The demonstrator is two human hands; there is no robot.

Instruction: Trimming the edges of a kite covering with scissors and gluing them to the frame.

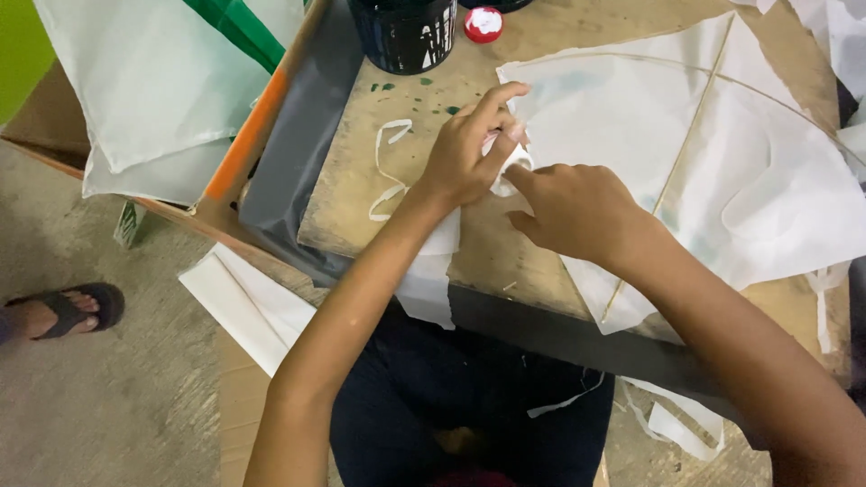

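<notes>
Where both hands meet at near-left corner of white paper kite (722,171) on table (361,180): left hand (469,153) pinches small white paper strip (505,176), right hand (573,212) presses corner flat, forefinger extended. Kite spreads rightward; long stick (672,171) runs diagonally away.

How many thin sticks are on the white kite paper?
2: a straight stick running from top right down toward the board's near edge, and a curved stick bowed across the top. Others may hide under paper.
</notes>
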